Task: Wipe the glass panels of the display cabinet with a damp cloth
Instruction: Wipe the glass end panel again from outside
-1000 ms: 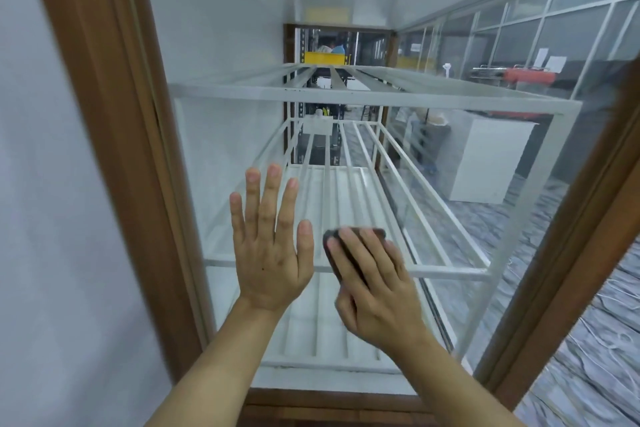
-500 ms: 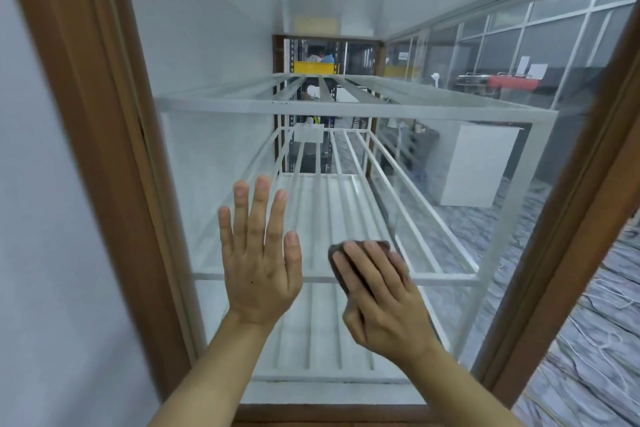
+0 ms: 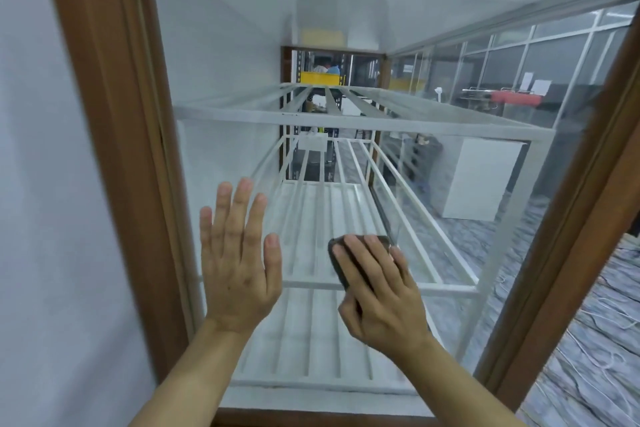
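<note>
Pressing a dark wadded cloth [image 3: 338,262] to the wood-framed glass panel [image 3: 242,62], the right hand [image 3: 381,295] lies flat-fingered, left hand [image 3: 239,274] splayed.

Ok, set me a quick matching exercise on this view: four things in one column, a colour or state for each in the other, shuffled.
Column A
1. left hand
2. right hand
3. cloth
4. cabinet frame

Column B
a. brown wood
b. dark, mostly covered by fingers
c. flat, fingers straight and spread, holds nothing
d. presses down on the cloth

Pairs: 1-c, 2-d, 3-b, 4-a
</note>
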